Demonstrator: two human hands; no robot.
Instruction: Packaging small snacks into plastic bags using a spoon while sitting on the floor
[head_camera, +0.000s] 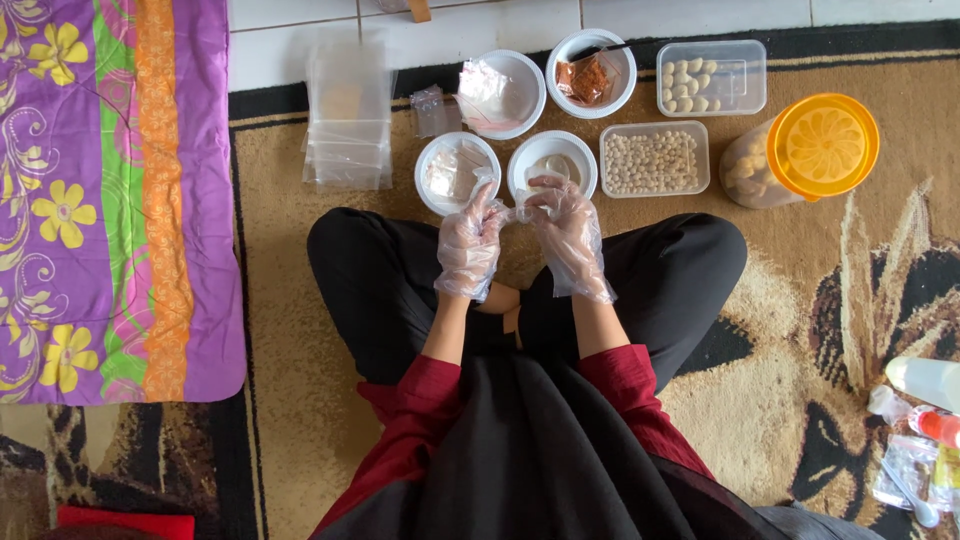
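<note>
- The person sits cross-legged on a patterned carpet, in dark trousers and red sleeves, both hands in thin clear plastic gloves
- The left hand and right hand meet above the lap, fingertips pinched together on a small clear plastic bag; both grips are closed on it, one at each side
- The bag lies between the two hands with its long axis running left to right, so neither hand is clearly nearer; what it contains cannot be told
- Just beyond the fingertips stands a white bowl holding something pale, straight ahead of the right hand
- Beside it, ahead of the left hand, a second white bowl holds small clear packets
- To the right of these, a clear rectangular tub of light beans, then an orange-lidded jar lying on its side
- To the left, a stack of clear containers
- Farther off, a bowl with a plastic bag, a bowl with reddish-brown contents and a tub of larger pale nuts
- At far left a purple flowered cloth; at the right edge, bottles and wrappers
</note>
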